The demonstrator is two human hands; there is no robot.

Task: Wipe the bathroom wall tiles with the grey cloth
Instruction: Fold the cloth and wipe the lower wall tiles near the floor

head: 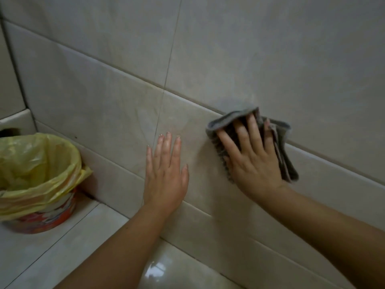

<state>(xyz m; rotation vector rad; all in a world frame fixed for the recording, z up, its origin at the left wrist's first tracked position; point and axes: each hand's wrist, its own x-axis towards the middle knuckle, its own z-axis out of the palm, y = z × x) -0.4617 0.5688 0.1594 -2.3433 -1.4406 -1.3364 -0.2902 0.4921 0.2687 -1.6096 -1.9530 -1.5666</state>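
At far left we see a round bin [39, 213] lined with a crinkled yellow plastic bag [35, 163], standing on glossy floor tiles [68, 243]. Our left hand [164, 176] lies flat, fingers straight and close, on the smooth beige wall tiles [270, 59]. Our right hand [250, 159], fingers spread, presses the folded, ribbed grey cloth [285, 155] against the wall.

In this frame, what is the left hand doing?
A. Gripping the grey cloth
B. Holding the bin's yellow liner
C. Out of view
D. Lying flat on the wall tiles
D: the left hand rests flat on the wall tiles, fingers straight; the right hand presses the grey cloth.
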